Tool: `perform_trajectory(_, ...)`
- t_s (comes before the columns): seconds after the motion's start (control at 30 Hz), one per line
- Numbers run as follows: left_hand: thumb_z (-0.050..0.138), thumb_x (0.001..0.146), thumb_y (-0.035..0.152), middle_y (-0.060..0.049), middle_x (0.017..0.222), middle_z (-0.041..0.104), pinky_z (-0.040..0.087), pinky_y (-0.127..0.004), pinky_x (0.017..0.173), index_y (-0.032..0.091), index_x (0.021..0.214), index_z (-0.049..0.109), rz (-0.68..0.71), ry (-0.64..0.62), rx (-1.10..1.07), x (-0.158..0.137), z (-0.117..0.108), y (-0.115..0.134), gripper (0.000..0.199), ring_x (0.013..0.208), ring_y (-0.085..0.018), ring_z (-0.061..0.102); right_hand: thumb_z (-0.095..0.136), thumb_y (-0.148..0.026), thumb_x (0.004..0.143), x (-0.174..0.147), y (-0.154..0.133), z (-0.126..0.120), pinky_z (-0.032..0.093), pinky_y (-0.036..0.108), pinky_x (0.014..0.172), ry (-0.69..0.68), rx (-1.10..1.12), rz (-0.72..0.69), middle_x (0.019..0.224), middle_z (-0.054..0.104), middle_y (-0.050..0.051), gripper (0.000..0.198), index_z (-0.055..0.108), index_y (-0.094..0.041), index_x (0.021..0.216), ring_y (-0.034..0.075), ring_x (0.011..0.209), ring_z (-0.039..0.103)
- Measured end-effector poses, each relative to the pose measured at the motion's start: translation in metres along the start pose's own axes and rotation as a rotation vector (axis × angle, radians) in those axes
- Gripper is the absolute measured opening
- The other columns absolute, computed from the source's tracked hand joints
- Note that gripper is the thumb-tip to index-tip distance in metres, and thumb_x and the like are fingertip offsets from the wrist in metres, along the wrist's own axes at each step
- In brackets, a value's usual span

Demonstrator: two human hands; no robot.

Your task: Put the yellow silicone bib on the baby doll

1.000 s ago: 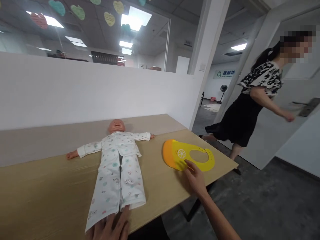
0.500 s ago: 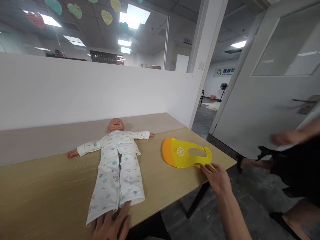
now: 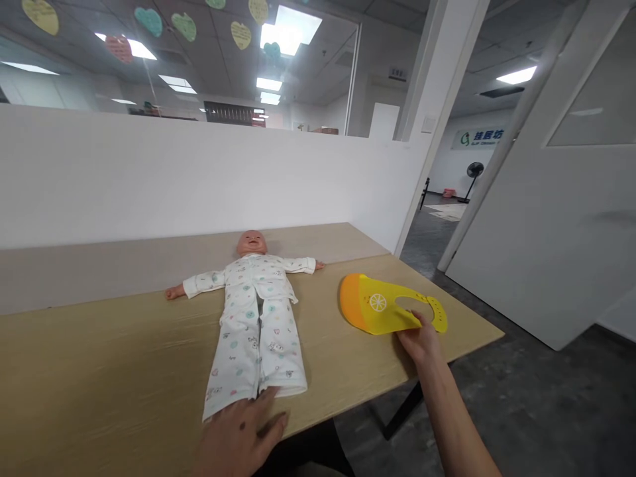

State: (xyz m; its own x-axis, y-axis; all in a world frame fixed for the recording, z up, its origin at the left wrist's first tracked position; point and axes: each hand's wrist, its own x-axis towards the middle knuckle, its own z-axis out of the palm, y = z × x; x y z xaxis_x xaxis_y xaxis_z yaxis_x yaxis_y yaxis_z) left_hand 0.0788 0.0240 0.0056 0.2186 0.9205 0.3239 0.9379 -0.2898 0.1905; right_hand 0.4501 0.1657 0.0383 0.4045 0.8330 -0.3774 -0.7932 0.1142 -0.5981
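Note:
A baby doll [image 3: 256, 311] in white patterned pyjamas lies on its back on the wooden table [image 3: 99, 358], arms spread, head toward the wall. My left hand [image 3: 243, 434] rests flat at the doll's trouser cuffs near the table's front edge, fingers apart. To the doll's right lies a yellow and orange silicone bib [image 3: 382, 308] with a lemon print. My right hand [image 3: 420, 341] grips the bib's near edge, thumb on top, and that edge looks slightly lifted.
A white partition wall [image 3: 173, 172] runs behind the table. A white pillar [image 3: 437, 99] stands at the table's far right corner. An open white door [image 3: 556, 218] stands to the right over dark floor [image 3: 536, 404]. Paper hearts hang from the ceiling.
My right hand moved from beside the bib's right end onto its near edge and closed on it. The other person has left the view. My left hand slid slightly right.

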Motion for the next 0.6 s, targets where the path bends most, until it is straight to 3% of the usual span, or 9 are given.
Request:
perform_trajectory(0.13, 0.045, 0.086, 0.049, -0.004, 0.087, 0.072, 0.052, -0.036, 0.073, 0.032, 0.123, 0.059, -0.051, -0.128, 0.004, 0.003, -0.008, 0.007, 0.043, 0.083, -0.024, 0.068, 0.040, -0.016, 0.082, 0.009, -0.003, 0.015, 0.054, 0.020, 0.052, 0.037, -0.032, -0.008, 0.066, 0.066, 0.000, 0.019, 0.059, -0.017, 0.079, 0.011, 0.056, 0.063)
perform_trajectory(0.27, 0.047, 0.087, 0.043, -0.006, 0.094, 0.071, 0.050, -0.040, 0.075, 0.032, 0.122, 0.060, 0.021, -0.010, 0.113, 0.002, -0.007, 0.022, 0.040, 0.087, -0.027, 0.066, 0.036, -0.018, 0.084, 0.005, -0.004, 0.036, 0.054, 0.021, 0.054, -0.022, -0.081, -0.066, 0.075, 0.068, 0.003, 0.028, 0.064, -0.016, 0.084, 0.013, 0.061, 0.064)
perform_trajectory(0.43, 0.054, 0.083, 0.037, -0.009, 0.094, 0.068, 0.049, -0.041, 0.073, 0.028, 0.116, 0.064, 0.052, 0.213, 0.229, 0.001, 0.002, 0.038, 0.036, 0.086, -0.028, 0.061, 0.044, -0.020, 0.082, -0.024, -0.003, 0.079, 0.054, 0.020, 0.059, -0.164, -0.190, -0.082, 0.086, 0.070, 0.005, 0.024, 0.067, -0.016, 0.087, 0.013, 0.069, 0.064)
perform_trajectory(0.6, 0.056, 0.081, 0.030, -0.012, 0.095, 0.064, 0.047, -0.041, 0.075, 0.025, 0.115, 0.066, -0.003, 0.252, 0.283, -0.001, 0.008, 0.047, 0.035, 0.086, -0.028, 0.057, 0.047, -0.023, 0.082, -0.062, 0.002, 0.113, 0.055, 0.023, 0.067, -0.383, -0.277, -0.079, 0.094, 0.072, 0.008, 0.024, 0.067, -0.016, 0.094, 0.015, 0.080, 0.067)
